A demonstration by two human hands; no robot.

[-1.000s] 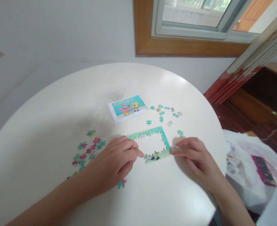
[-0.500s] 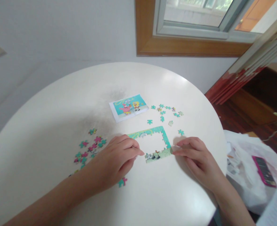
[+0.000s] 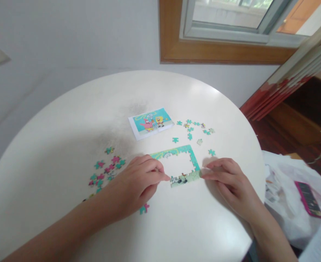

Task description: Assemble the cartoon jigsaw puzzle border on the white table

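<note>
Seems they're fitting edges: the left hand (image 3: pixel 141 178), grip too hidden to tell, and loosely spread right hand (image 3: pixel 233 180) flank the puzzle border (image 3: pixel 190 177) on the surface (image 3: pixel 182 225); next calls for careful alignment.

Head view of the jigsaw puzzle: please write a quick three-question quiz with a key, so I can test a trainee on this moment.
1. True or false: bare tabletop shows inside the jigsaw border.
2. The right hand is nearest to: A, the printed SpongeBob picture; B, the border's near right corner; C, the window.
3. Which hand is closer to the loose pink-and-green pieces?

Key: 1, true; 2, B; 3, the left hand.
</note>
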